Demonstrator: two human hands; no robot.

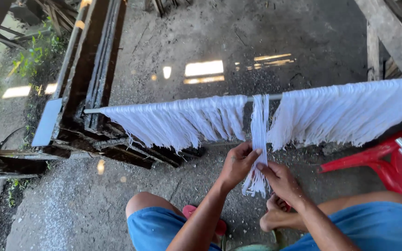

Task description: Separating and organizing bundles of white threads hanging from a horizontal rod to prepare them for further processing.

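A thin horizontal rod [264,97] crosses the view, draped with white strands on the left [177,121] and the right [345,111]. Between them hangs a separate narrow bunch of white strands [259,121]. My left hand [238,163] pinches this bunch from the left, about halfway down. From the right, my right hand [281,181] grips the same bunch a little lower, and the loose ends hang beneath the fingers. Below the hands are my knees in blue shorts, with my bare feet on the floor.
A red plastic chair [387,162] stands at the right edge. Dark wooden beams and a frame [89,93] lie at the left on the concrete floor [238,42]. A wooden post [373,46] stands at the back right. A pink sandal [189,211] sits between my legs.
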